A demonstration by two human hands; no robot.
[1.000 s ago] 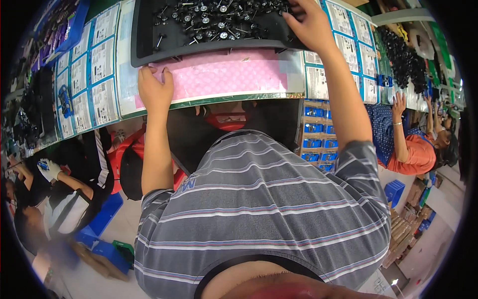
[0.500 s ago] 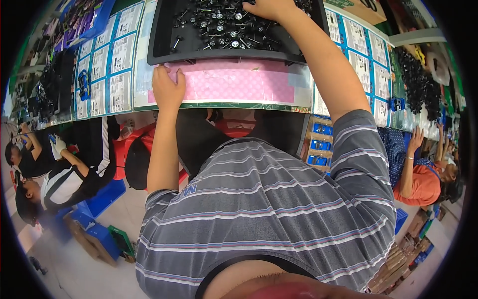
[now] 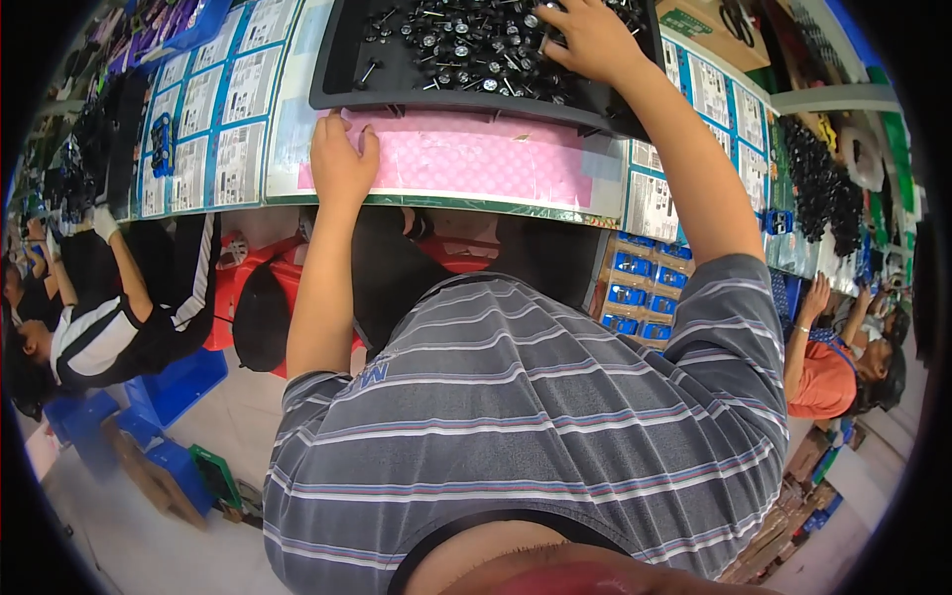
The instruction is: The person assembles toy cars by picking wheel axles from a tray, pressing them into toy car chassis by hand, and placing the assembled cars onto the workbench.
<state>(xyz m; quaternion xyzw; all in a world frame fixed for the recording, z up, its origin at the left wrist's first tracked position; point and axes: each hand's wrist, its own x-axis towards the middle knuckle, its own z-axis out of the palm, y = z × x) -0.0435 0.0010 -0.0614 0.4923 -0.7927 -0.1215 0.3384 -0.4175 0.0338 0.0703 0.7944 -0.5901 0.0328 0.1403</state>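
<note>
A black tray [image 3: 456,100] stands on the bench before me, holding many small black wheels on metal axles [image 3: 486,50]. My right hand [image 3: 592,42] reaches into its right side, fingers bent among the wheels. Thumb and fingers are drawn in around something too small to make out. At the tray's near left corner rests my left hand [image 3: 344,159], its fingertips by the tray's lower edge. Its thumb stands apart from the fingers, and nothing shows in it. Beneath that hand and along the tray's front lies a pink dotted sheet [image 3: 476,164].
Printed sheets with blue borders [image 3: 238,149] cover the bench on both sides. A blue toy car part [image 3: 162,144] lies on the left ones. Below the bench edge, a cardboard box [image 3: 645,288] holds several blue car bodies. Co-workers sit left [image 3: 99,337] and right [image 3: 823,372].
My right hand has drawn back to the right inside the tray, its fingers now more bent. My left hand stays by the tray's near left corner. The whole view has shifted slightly.
</note>
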